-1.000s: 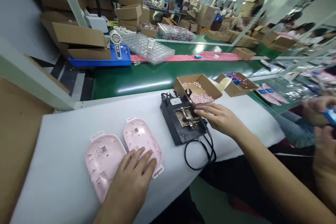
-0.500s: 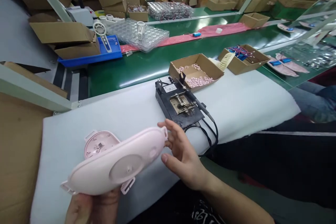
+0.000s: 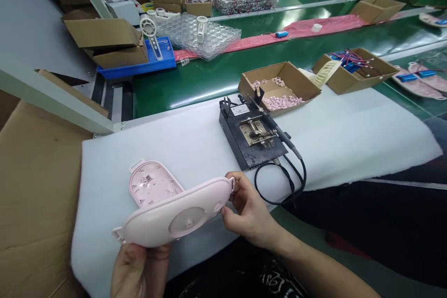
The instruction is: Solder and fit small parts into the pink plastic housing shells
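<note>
The left hand (image 3: 139, 272) was cupped under the left end of a pale pink plastic shell (image 3: 174, 216), and the right hand (image 3: 249, 209) pinched its right end between thumb and fingers, so the hands stood apart with the shell clamped between them. The shell was held tilted, domed side up with a round panel showing, above a white foam pad (image 3: 349, 149). A second pink shell (image 3: 150, 184) lay on the pad with its inner side up, just behind the held one and partly hidden by it. Beyond the right hand stood a black soldering jig (image 3: 244, 146) with a soldering iron (image 3: 279, 125) resting on it, its black cable (image 3: 275, 191) looped near the hand. Behind the jig were a cardboard tray of small pink pieces (image 3: 275, 86) and a box of wires and blue batteries (image 3: 356, 72), both near a green conveyor belt (image 3: 195, 86).
</note>
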The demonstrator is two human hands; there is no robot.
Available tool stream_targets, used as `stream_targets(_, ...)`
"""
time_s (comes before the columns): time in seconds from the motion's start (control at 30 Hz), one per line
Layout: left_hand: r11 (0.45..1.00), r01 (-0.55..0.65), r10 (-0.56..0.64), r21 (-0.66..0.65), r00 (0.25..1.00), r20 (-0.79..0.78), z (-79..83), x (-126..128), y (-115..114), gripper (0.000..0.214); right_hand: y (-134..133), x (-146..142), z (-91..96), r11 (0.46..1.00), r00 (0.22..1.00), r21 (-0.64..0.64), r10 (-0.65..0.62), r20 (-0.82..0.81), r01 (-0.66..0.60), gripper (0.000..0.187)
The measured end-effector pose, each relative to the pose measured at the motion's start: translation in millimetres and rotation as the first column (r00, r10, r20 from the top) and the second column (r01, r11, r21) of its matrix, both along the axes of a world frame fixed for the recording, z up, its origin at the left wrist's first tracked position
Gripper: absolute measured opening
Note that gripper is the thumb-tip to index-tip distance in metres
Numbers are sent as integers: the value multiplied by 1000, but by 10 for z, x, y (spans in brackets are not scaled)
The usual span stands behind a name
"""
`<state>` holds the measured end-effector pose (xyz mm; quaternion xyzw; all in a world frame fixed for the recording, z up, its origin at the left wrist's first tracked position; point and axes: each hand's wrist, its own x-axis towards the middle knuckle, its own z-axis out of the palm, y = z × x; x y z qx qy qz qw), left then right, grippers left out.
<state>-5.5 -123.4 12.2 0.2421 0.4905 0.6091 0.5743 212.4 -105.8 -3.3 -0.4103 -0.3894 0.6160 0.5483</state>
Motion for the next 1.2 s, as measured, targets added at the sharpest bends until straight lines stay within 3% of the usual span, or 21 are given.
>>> stream_targets(0.17, 997, -68, 68, -25, 998, 8, 24, 4, 7, 51, -8, 2, -9, 999, 1000, 27, 27, -13, -26, 41)
stream_targets(0.33, 997, -54, 56, -56, 998, 33, 21, -2, 20, 48, -10, 5, -13, 999, 999, 29, 32, 7, -32, 38)
stream_targets(0.63, 993, -91, 92, -70, 996, 4, 33, 0, 86, 49, 33, -40, -7, 995, 953, -17, 87, -292, -96, 39)
stream_targets(0.8, 995, -92, 92, -39, 996, -7, 27, -37, 93, 46, 41, -4, -20, 983, 942, -48, 154, -298, -176, 40)
stream_targets(1.03, 987, -129, 129, -94, 992, -3, -22, -62, 91, 50, 48, 8, -11, 972, 932, -57, 201, -301, -228, 36)
stream_targets(1.2, 992, -93, 94, -81, 996, 11, 20, -72, 102, 53, 54, -22, -1, 976, 929, -35, 194, -314, -216, 40)
